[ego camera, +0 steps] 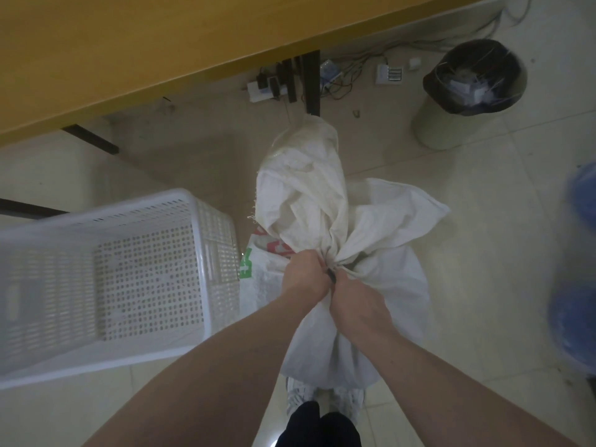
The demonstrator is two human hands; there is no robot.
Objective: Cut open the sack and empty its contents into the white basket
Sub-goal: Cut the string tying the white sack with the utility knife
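- On the pale tiled floor [451,240], just ahead of two white sneakers [301,398]: white woven plastic sack [380,285], standing upright, neck gathered into a tight bunch, loose top fabric flopping forward and to the right.
- Red and green printing visible on the sack's left side, facing the basket.
- Left hand [303,275]: fingers curled around the gathered neck from the left, clamped on the fabric.
- Right hand [358,304]: fingers curled at the same neck from the right, touching the left hand; a small dark object [331,275] showing between the two hands, too small to identify; whether gripped by the right hand, cannot tell.
- Just left of the sack: white perforated plastic basket [106,272], rectangular, resting on the floor, near corner close beside the printed side of the sack; nothing but faint specks visible inside.
- Above the basket in the view: yellow wooden desk [145,50] with dark metal legs [311,82].
- Beyond the sack, under the desk edge: white power strips [263,90] with plugged adapters and tangled grey cables [361,59].
- Upper right: round pale waste bin [451,124] lined with a black bag, holding clear plastic wrapping, well apart from the sack.
- Far right edge: blurred blue objects [577,285], not identifiable.
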